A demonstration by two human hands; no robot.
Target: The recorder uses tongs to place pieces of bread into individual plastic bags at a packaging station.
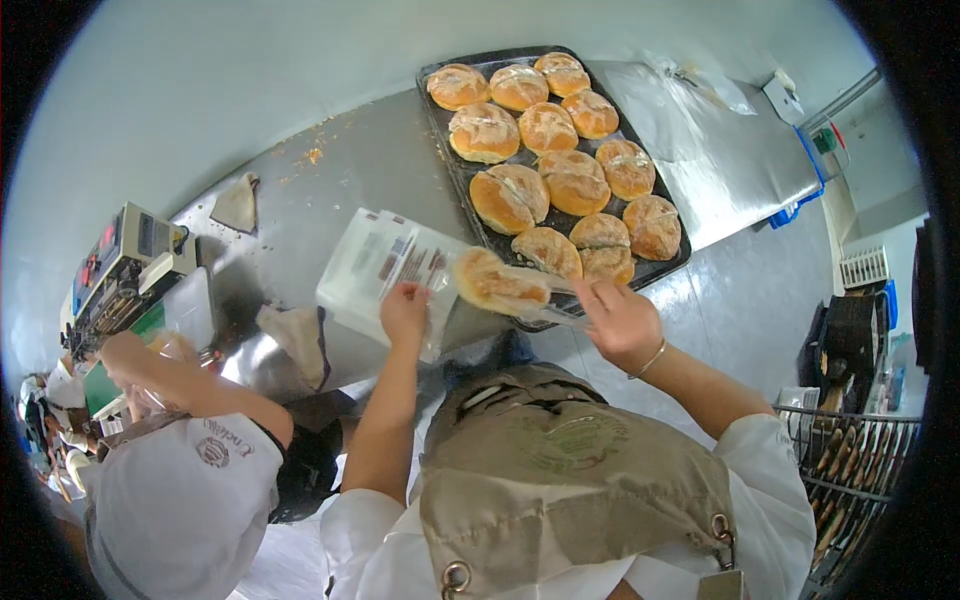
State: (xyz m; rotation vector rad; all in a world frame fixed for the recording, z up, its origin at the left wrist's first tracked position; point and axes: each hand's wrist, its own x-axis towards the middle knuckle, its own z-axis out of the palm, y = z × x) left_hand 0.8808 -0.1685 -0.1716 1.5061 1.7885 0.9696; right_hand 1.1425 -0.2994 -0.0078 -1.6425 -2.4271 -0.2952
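My right hand grips what look like clear plastic tongs, blurred, with a round bread bun between their arms. The bun hangs over the near left edge of the black baking tray, beside the mouth of a bag. My left hand pinches the edge of a clear printed plastic bag, the top one of a flat stack on the steel table. On the tray sit several browned, floured buns, each with a split or crease across its top.
A steel table carries crumbs and two folded cloths. At left stands a bag-sealing machine, where a co-worker's arm handles a bagged item. Plastic sheeting lies at the far right. A wire rack stands at my right.
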